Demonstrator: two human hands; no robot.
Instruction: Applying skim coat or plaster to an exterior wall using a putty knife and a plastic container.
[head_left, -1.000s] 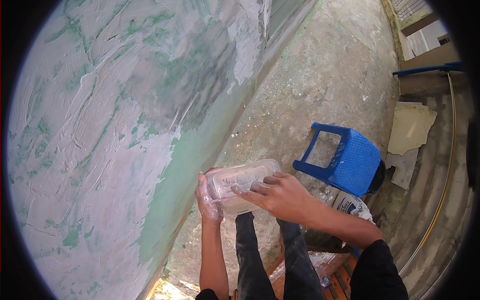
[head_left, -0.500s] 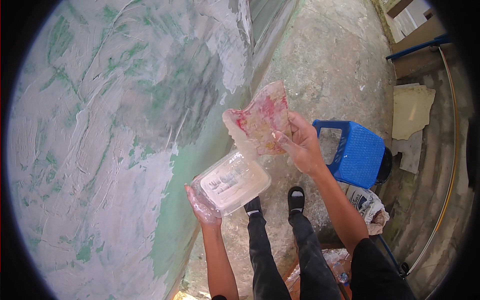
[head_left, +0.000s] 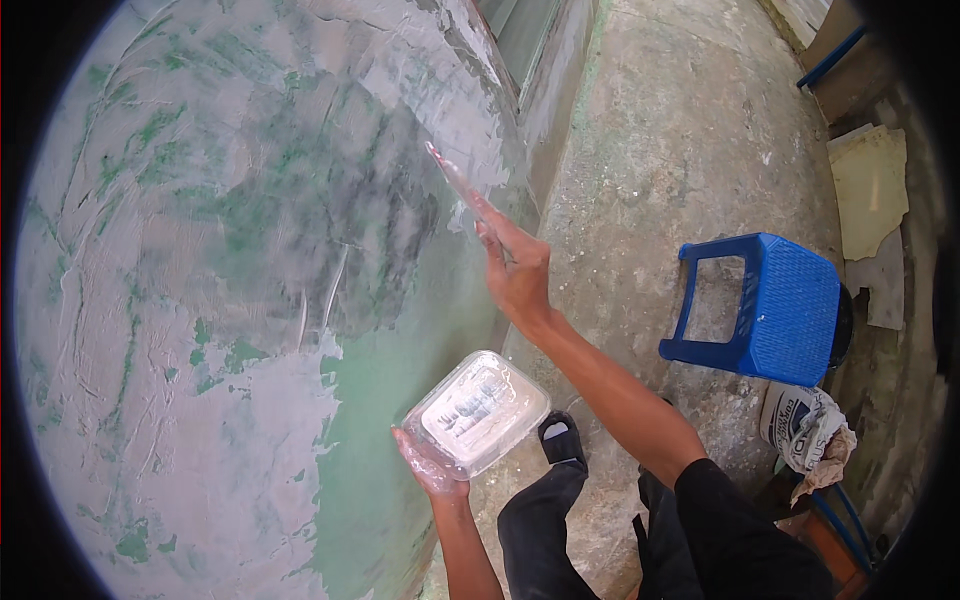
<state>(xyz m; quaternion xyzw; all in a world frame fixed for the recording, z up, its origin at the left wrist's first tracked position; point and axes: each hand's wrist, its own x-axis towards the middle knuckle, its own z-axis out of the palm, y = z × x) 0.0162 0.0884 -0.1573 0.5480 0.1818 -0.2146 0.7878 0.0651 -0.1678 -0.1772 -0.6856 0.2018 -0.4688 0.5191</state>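
My left hand point(head_left: 430, 466), smeared with white, grips one end of a clear plastic container point(head_left: 484, 412) with a pale, wet-looking inside. Thin and stained, a flat scraper-like sheet point(head_left: 460, 185) is pinched in my right hand point(head_left: 522, 280). It shows nearly edge-on, pointing up and left in front of the wall. The wall point(head_left: 380, 390) is green, largely coated with rough whitish putty and a greyish patch. Whether the sheet touches the wall I cannot tell.
A blue plastic stool point(head_left: 790, 310) stands on the concrete floor point(head_left: 690, 130) to my right. Near it sits a white printed sack point(head_left: 800, 425) with crumpled brown material. A torn cream-coloured board point(head_left: 868, 195) leans farther right. One dark sandal point(head_left: 560, 440) shows below the container.
My right hand has moved left toward the wall, away from the container, turning the sheet edge-on. The container is slightly lower. My feet and the view have shifted; the stool appears farther right.
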